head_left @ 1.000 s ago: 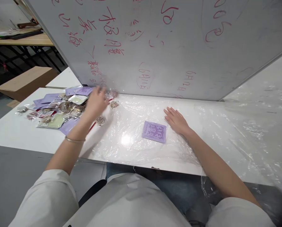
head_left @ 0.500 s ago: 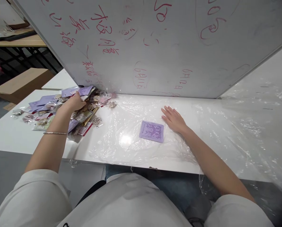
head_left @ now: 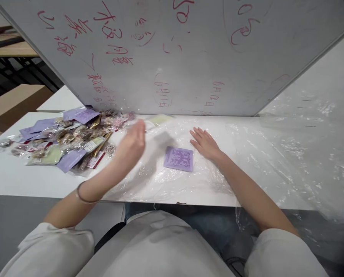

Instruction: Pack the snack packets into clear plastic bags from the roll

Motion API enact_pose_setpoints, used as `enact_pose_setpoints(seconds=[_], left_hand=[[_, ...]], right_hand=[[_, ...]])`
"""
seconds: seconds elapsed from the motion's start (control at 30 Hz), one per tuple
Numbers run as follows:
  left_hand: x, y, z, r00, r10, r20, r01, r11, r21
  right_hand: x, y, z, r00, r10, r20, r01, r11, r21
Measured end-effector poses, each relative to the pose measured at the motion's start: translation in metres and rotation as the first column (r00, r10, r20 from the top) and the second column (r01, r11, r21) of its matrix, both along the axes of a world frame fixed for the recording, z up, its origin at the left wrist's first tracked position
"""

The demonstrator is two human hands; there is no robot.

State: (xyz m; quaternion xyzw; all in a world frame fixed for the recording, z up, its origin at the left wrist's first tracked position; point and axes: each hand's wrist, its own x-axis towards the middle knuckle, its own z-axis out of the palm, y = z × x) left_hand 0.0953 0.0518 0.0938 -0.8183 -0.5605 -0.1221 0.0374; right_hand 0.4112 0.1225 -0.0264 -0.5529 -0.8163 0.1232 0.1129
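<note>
My left hand (head_left: 134,140) is raised over the plastic film, right of the pile, its fingers closed on a light green packet (head_left: 160,119) that shows partly beyond them, blurred. My right hand (head_left: 205,143) lies flat with fingers spread on clear plastic film (head_left: 149,181). Between the hands, a purple packet (head_left: 178,159) rests on the film, touched by neither. At the left is a heap of small clear bags (head_left: 82,132) mixed with purple, green, gold and red-and-white packets.
A whiteboard (head_left: 183,57) with red writing stands upright along the table's back. More crumpled film (head_left: 290,161) spreads over the right side. A cardboard box (head_left: 16,104) is beyond the table at the left.
My left hand has left the pile and moved right, now with a light green packet. My right hand is still flat on the film. The view has shifted slightly.
</note>
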Motion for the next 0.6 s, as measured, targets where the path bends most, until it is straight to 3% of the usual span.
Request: enact_pose_setpoints(seconds=[0.03, 0.1, 0.17, 0.2, 0.27, 0.3, 0.33, 0.4, 0.47, 0.6], left_hand=[[0.012, -0.001, -0.017, 0.987, -0.159, -0.031, 0.158, 0.987, -0.022], [0.029, 0.001, -0.052, 0.898, -0.430, -0.094, 0.412, 0.897, -0.163], [0.035, 0.003, -0.076, 0.867, -0.483, -0.127, 0.439, 0.858, -0.268], [0.034, 0.004, -0.081, 0.863, -0.487, -0.132, 0.435, 0.851, -0.295], [0.030, 0.004, -0.079, 0.864, -0.492, -0.111, 0.444, 0.847, -0.294], [0.027, 0.002, -0.072, 0.858, -0.507, -0.088, 0.468, 0.840, -0.275], [0.024, 0.000, -0.063, 0.850, -0.523, -0.058, 0.495, 0.832, -0.252], [0.022, -0.009, -0.046, 0.833, -0.553, 0.009, 0.541, 0.810, -0.227], [0.025, -0.021, -0.035, 0.812, -0.581, 0.057, 0.575, 0.780, -0.246], [0.034, -0.046, -0.038, 0.798, -0.603, 0.011, 0.578, 0.759, -0.301]], right_hand=[[0.001, 0.001, 0.001, 0.999, -0.016, -0.040, 0.016, 1.000, -0.010], [0.006, 0.001, 0.008, 0.982, -0.087, -0.165, 0.088, 0.996, -0.001], [0.013, -0.005, 0.026, 0.939, -0.171, -0.299, 0.193, 0.980, 0.045], [0.016, -0.011, 0.039, 0.920, -0.187, -0.345, 0.220, 0.974, 0.059], [0.018, -0.030, 0.069, 0.924, -0.131, -0.360, 0.147, 0.989, 0.017], [0.017, -0.043, 0.083, 0.941, -0.049, -0.336, 0.026, 0.997, -0.072], [0.014, -0.057, 0.096, 0.953, 0.052, -0.297, -0.111, 0.977, -0.184], [0.002, -0.083, 0.112, 0.952, 0.240, -0.191, -0.295, 0.883, -0.364], [-0.010, -0.102, 0.116, 0.930, 0.361, -0.066, -0.356, 0.845, -0.398], [-0.021, -0.106, 0.106, 0.913, 0.398, 0.091, -0.348, 0.876, -0.335]])
